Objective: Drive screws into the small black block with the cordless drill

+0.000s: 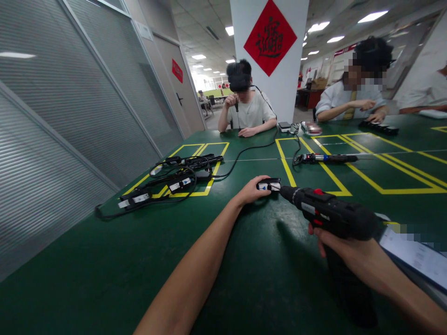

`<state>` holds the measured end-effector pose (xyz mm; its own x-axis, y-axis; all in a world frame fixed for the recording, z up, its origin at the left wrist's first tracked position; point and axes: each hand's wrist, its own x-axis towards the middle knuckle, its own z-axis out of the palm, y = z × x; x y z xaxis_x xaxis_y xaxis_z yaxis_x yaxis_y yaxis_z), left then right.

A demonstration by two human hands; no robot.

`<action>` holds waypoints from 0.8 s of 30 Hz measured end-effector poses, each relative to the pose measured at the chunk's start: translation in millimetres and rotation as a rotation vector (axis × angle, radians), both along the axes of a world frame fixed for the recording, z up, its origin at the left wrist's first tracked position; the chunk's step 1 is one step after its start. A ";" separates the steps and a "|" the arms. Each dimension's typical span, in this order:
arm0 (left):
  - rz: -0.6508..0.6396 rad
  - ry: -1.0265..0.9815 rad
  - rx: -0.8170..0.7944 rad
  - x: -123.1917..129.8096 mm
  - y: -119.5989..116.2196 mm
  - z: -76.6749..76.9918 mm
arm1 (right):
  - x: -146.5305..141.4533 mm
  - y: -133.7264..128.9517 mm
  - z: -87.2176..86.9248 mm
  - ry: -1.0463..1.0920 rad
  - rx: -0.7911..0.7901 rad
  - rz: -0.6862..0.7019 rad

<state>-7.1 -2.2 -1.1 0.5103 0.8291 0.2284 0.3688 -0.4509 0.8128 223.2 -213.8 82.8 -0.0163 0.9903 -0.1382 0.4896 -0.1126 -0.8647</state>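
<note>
My right hand (pixel 338 244) is wrapped round the grip of a black cordless drill (pixel 328 209) with red accents, its chuck pointing left. The tip of the drill reaches a small black part with a white label (pixel 274 186); whether a bit touches it I cannot make out. Fingers and thumb of my left hand (pixel 252 190) clasp that part from its left side, against the green table top. The part looks like a short black block with white and blue markings on its near face.
Several black power strips (pixel 181 179) with cables lie at the left inside yellow tape. An electric screwdriver (pixel 324 158) rests ahead on the right. A phone or tablet (pixel 415 253) lies by my right forearm. Co-workers (pixel 249 104) sit across the green table (pixel 146 270).
</note>
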 end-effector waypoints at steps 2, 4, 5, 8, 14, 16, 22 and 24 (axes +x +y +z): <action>-0.005 -0.001 0.001 -0.2 0.8 -1.4 | 0.0 -0.3 3.0 0.006 -0.017 0.016; -0.011 -0.002 0.005 -0.4 1.1 -2.1 | 0.2 -0.4 4.1 0.007 -0.013 0.010; -0.011 -0.001 0.008 -0.4 1.1 -2.1 | 0.3 -0.4 3.7 0.009 -0.011 0.012; 0.003 0.009 0.010 -0.4 0.2 -0.9 | -0.2 -0.5 0.6 0.009 -0.017 0.011; 0.012 0.018 -0.004 0.1 -1.3 1.4 | -2.6 -0.9 -1.4 0.081 0.031 -0.051; 0.015 0.017 0.000 0.4 -1.1 1.2 | -1.8 -0.7 0.3 0.066 0.007 -0.037; 0.008 0.009 0.001 0.8 -1.0 1.2 | -0.4 -0.2 -2.1 0.058 -0.009 -0.024; 0.003 0.007 -0.006 0.9 -1.8 2.3 | -1.1 0.1 -4.1 0.052 0.008 -0.042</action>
